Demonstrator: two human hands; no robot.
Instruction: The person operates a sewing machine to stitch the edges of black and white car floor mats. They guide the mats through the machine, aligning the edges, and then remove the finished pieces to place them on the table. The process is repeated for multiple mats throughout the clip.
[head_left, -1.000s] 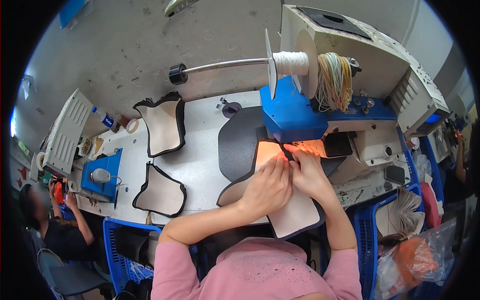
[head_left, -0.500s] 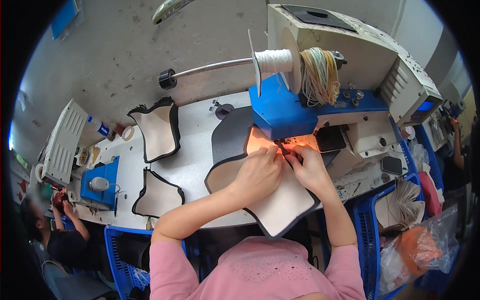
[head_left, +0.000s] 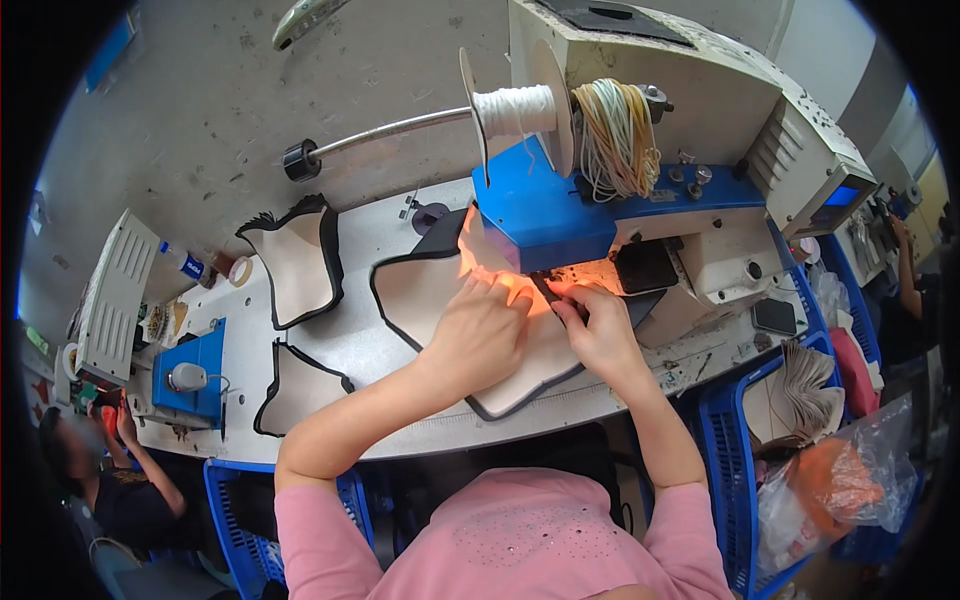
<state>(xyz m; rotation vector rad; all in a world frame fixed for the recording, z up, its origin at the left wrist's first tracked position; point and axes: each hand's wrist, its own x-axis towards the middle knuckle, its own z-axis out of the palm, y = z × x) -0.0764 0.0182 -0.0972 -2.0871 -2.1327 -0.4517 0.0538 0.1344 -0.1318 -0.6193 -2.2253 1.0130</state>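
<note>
A cream, dark-edged flat panel (head_left: 420, 300) of leather-like sheet lies under the blue head of a bench machine (head_left: 545, 215), its far corner glowing orange in the work light. Across its surface rests my left hand (head_left: 485, 335), fingers bent together against the panel near the lit area. My right hand (head_left: 600, 330) is closed, with thumb and fingers pinching the panel's dark edge strip (head_left: 545, 290) just in front of the machine. What lies beneath my left fingers is hidden, and the machine's working point is mostly covered by the blue housing.
Left on the white table (head_left: 235, 310) lie a stack of similar panels (head_left: 295, 260) and another panel (head_left: 300, 390). A white cord spool (head_left: 515, 110) hangs above the machine. Blue baskets (head_left: 725, 460) stand below the table edge. A co-worker (head_left: 130, 490) sits far left at another machine.
The panel has turned and shifted away from me, its near point drawing back toward the table. My left hand has slid left along it, while my right still pinches the edge.
</note>
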